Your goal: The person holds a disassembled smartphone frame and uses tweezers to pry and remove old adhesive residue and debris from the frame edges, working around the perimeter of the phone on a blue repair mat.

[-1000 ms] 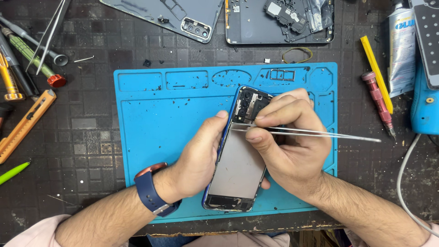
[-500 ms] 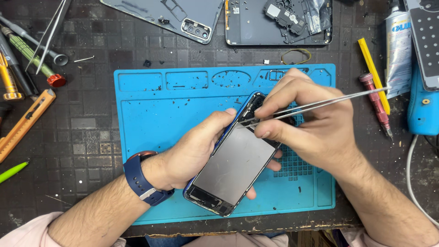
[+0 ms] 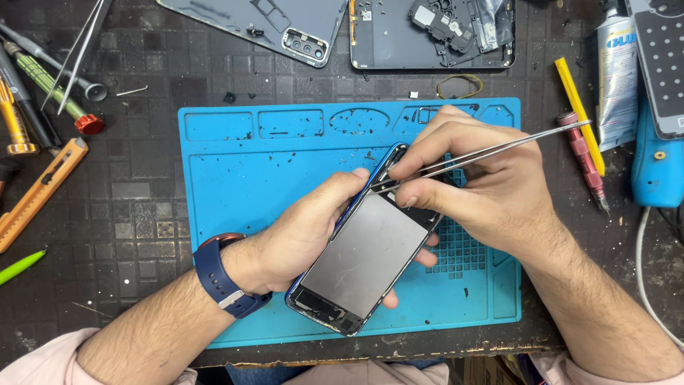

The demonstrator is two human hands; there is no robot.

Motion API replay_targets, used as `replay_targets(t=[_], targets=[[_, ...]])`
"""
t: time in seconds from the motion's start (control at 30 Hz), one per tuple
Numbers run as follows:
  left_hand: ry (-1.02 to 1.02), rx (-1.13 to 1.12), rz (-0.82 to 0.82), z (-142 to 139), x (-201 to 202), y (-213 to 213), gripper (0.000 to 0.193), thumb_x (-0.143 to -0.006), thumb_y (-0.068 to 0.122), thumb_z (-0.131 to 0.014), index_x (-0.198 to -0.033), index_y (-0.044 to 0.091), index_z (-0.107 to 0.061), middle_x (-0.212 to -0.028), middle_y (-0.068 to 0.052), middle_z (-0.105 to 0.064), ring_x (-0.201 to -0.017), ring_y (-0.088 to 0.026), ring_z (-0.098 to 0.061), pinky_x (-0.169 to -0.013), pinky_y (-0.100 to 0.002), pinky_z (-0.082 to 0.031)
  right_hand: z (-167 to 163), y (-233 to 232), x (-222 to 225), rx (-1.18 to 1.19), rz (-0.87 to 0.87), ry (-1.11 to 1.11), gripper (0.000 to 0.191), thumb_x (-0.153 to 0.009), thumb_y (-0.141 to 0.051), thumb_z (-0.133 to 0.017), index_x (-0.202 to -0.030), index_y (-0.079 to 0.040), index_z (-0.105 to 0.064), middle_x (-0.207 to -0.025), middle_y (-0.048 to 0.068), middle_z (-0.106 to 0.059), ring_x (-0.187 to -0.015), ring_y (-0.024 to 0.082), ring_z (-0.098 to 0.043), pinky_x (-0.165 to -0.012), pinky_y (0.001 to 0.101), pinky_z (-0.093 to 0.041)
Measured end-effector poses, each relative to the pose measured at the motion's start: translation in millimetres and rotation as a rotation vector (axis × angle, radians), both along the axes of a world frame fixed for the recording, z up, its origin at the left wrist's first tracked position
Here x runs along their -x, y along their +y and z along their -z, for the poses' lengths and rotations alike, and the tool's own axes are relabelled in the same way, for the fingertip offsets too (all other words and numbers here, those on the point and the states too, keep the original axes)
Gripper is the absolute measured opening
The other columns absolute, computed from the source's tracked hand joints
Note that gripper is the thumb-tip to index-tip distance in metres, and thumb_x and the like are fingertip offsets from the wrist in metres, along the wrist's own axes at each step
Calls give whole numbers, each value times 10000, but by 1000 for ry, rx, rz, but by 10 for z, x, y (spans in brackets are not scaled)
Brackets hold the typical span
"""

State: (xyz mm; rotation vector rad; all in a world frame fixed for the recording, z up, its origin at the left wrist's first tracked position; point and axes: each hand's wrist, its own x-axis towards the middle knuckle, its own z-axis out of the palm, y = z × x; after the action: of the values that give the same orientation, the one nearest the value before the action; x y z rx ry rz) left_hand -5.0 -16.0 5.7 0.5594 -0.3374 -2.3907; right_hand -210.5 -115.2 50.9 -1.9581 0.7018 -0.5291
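An opened phone [image 3: 367,253] is cradled tilted in the left hand [image 3: 303,228] above the blue mat [image 3: 235,178], the fingers wrapped beneath it and the thumb laid along its left edge. Tweezers [image 3: 491,151] are pinched in the right hand [image 3: 484,189], their tips set at the phone's top end. The exact contact point is hidden by fingers. A tube [image 3: 616,78] with a blue label is cut off at the upper right.
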Motion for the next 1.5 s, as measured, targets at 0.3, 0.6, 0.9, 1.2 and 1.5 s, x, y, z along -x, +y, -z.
replay_targets(t=[0.3,0.6,0.9,1.2,1.5], targets=[[-26,33,9,9,9,-6,751,-1075,515,-134,-1422,-35,-509,-1211,-249,-707,-782,-347,-736,-718,-406,-620,11,7,-16,-52,28,17,127,-860,-71,-821,-960,-35,-752,-935,45,-732,-923,129,-667,-805,265,-543],[-79,54,19,-7,21,-18,740,-1063,514,-127,-1437,-8,-497,-1203,-232,-716,-772,-334,-739,-685,-384,-619,14,28,-12,33,28,25,139,-850,-70,-835,-948,-35,-744,-929,49,-720,-922,138,-655,-832,282,-528],[-33,49,-11,-8,20,-18,743,-1078,489,-132,-1459,-43,-483,-1205,-257,-707,-798,-362,-739,-714,-397,-627,12,66,-25,87,25,-5,137,-858,-53,-833,-950,-46,-732,-937,39,-728,-878,132,-642,-865,298,-500],[28,17,-38,-7,21,-5,728,-1079,488,-133,-1475,-24,-465,-1207,-286,-691,-821,-391,-734,-768,-429,-614,72,72,-6,150,44,-33,128,-877,-50,-826,-949,-55,-721,-884,35,-730,-852,119,-637,-841,284,-477],[81,16,-65,-1,16,-9,715,-1085,473,-144,-1469,-37,-467,-1223,-310,-675,-865,-404,-728,-793,-448,-617,75,42,3,151,24,-58,151,-875,-66,-844,-956,-64,-716,-892,37,-731,-857,124,-659,-826,282,-488]])
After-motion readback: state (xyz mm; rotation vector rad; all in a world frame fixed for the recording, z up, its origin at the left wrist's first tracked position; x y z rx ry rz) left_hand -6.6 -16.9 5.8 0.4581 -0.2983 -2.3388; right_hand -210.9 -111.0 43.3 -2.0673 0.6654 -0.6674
